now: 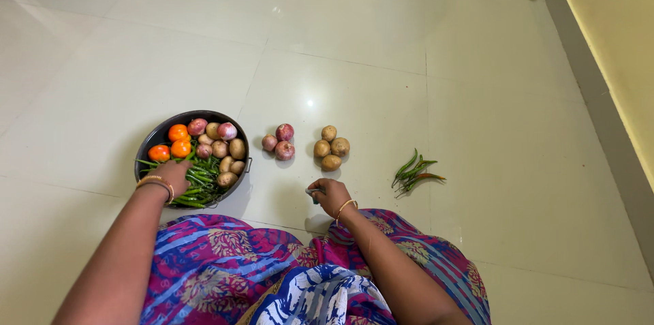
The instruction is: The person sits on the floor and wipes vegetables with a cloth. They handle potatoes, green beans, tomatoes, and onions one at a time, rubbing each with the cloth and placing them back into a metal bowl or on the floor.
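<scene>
Right hand (330, 195) resting on the floor (477, 114), fingers curled around a small object, unidentifiable. Left hand (174, 176) reaching into the pan (151, 140), fingers spread, touching green chillies (197, 185). Lying farther out: loose chillies (413, 174), four potatoes (330, 148), three onions (279, 142).

The left hand (170, 176) rests on green chillies (194, 185) in a dark round pan (153, 137) holding tomatoes (174, 142), onions and potatoes. The right hand (330, 195) grips a small object on the tiled floor (477, 127), near three onions (279, 142), four potatoes (330, 148) and loose chillies (413, 174).
</scene>
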